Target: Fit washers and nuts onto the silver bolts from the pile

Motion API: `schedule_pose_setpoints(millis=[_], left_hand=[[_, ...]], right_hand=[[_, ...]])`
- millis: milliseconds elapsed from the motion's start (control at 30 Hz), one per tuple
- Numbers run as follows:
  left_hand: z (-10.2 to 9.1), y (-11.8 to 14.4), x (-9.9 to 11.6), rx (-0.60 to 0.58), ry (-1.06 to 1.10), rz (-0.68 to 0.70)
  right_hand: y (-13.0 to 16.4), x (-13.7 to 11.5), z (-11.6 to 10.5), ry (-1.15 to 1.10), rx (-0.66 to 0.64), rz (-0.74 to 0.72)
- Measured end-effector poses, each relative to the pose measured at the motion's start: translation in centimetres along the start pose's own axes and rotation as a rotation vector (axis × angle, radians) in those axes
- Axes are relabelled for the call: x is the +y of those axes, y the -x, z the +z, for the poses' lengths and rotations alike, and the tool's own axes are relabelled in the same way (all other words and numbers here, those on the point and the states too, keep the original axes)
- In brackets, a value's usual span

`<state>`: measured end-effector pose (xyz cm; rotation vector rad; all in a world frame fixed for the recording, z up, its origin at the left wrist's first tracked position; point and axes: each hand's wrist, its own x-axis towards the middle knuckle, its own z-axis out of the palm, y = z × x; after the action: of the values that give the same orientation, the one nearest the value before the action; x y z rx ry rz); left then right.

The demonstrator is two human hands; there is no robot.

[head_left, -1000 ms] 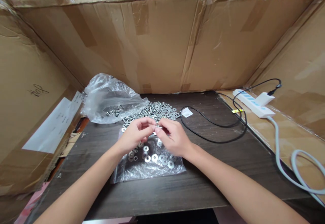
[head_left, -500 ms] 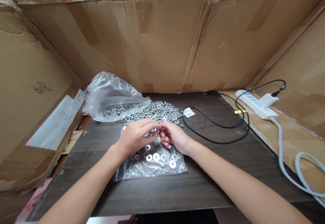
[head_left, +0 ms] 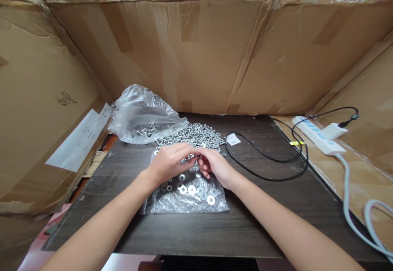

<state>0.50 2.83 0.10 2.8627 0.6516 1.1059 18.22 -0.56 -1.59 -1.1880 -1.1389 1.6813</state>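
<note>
Fingertips of my left hand (head_left: 173,162) and my right hand (head_left: 217,166) meet in a pinch over the table's middle. Between them is a small dark metal piece, mostly covered by the fingers; its kind cannot be made out. Both hands are closed. Under them lies a flat clear plastic bag (head_left: 184,206) with several flat washers (head_left: 211,200) on or in it. Just beyond the hands spreads a pile of silvery bolts, nuts and washers (head_left: 196,134), partly hidden by my left hand.
A crumpled clear bag (head_left: 135,107) with bolts inside stands at the back left. On the right are a looped black cable (head_left: 264,177), a white label (head_left: 233,139) and a white power strip (head_left: 319,136). Cardboard walls (head_left: 208,58) enclose the dark table (head_left: 190,236).
The view has turned slightly left, so everything sits a little further right in it. My hands stay pinched together in nearly the same pose above the bag.
</note>
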Motion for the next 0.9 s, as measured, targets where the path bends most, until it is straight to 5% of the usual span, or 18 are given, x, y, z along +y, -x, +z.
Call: schedule_pose_setpoints(millis=[267,567,733,900], left_hand=[[0.2,0.3,-0.3,0.009,0.032,-0.125],[-0.3,0.4,-0.8,-0.281,0.073,-0.196],[0.1,0.9,-1.3,-0.342,0.074,-0.149],[-0.4,0.6,-0.7,-0.347,0.022,-0.105]], right_hand=[[1.3,-0.6,-0.2,0.787,0.173,-0.511],[0.8,-0.5,-1.2,1.292,0.095,-0.468],[0.4,-0.5,-1.7,1.279,0.141,-0.428],[0.5,-1.0,-1.4,1.071,0.196,-0.592]])
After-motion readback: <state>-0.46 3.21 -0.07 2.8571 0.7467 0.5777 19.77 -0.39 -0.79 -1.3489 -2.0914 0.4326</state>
